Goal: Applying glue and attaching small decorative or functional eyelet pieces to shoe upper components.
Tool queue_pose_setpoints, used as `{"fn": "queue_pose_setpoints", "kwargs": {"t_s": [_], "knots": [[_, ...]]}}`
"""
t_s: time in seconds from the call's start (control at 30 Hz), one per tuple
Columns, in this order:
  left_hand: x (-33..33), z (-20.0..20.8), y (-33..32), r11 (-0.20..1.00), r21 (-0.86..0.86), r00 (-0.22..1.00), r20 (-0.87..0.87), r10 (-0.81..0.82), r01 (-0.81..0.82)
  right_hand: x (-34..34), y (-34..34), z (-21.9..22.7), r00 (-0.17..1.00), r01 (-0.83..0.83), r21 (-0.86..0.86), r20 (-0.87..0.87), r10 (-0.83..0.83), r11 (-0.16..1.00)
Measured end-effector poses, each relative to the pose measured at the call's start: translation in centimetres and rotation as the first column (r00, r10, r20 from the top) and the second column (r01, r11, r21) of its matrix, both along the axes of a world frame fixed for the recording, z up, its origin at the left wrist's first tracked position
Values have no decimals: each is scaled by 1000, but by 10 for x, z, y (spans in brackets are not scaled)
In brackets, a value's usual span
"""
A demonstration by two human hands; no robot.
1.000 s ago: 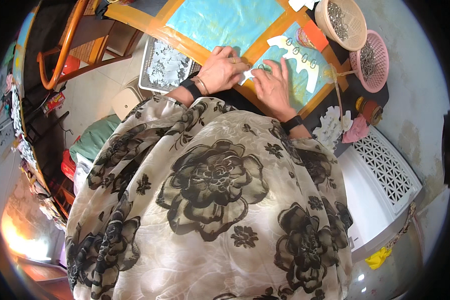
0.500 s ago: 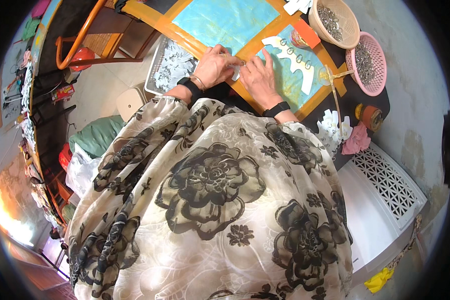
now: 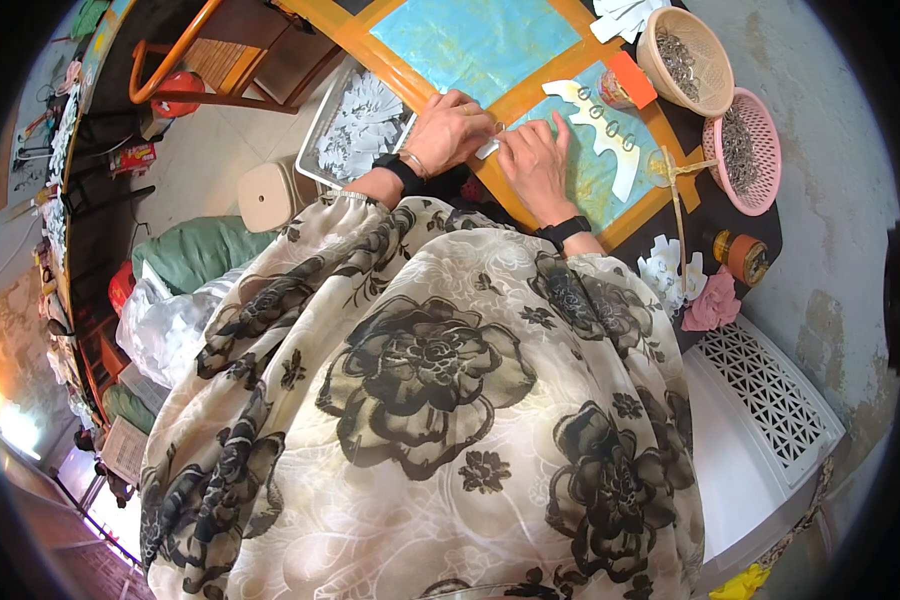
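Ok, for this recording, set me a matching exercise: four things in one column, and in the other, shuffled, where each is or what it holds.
Things:
1. Pink basket
2. White tray
3. Scalloped white strip
4. Right hand

Places and states:
A. Lies on the blue surface
B. Fingertips at a small white piece
C. Holds small metal pieces, near the wall
D. Holds a heap of pale cut pieces

Pairs: 1-C, 2-D, 3-A, 4-B
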State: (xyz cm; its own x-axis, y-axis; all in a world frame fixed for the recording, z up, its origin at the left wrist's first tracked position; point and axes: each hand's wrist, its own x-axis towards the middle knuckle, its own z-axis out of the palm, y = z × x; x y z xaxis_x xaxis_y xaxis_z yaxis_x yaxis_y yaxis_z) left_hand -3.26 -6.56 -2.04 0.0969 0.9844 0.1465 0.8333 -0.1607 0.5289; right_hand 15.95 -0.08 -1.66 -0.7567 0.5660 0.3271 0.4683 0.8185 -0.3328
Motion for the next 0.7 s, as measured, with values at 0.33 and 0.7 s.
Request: {"fn": "queue_pose_setpoints", "kwargs": {"t_s": [0.33,0.7], "knots": [[-8,9,11,994,44,992,-75,-99,102,2,2,-2,996,63,-101,-52,-69,993],[-1,7,5,990,106,994,-73,-80,88,-1,4,-2,996,67,-42,-58,-69,997]]}}
